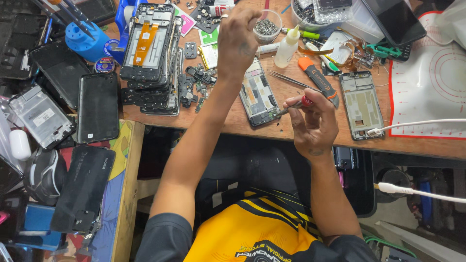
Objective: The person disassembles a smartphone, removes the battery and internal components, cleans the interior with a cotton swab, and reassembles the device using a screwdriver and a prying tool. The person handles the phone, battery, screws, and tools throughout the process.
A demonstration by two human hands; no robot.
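Observation:
My right hand (313,121) holds a small screwdriver (297,104) with a red collar. Its tip points left at the lower end of an opened phone (258,94) lying on the wooden bench (291,131). My left hand (239,36) is stretched forward, fingers pinched together over a small clear cup of screws (266,25). Whether a screw sits between the fingers is hidden.
A stack of phone frames (151,53) lies left of the opened phone. Loose small parts (194,82), tweezers (289,80), a white squeeze bottle (286,47), an orange-handled knife (318,80), another phone frame (360,104) and a white mat (432,82) are on the bench. Dark phone backs (97,106) cover the left side.

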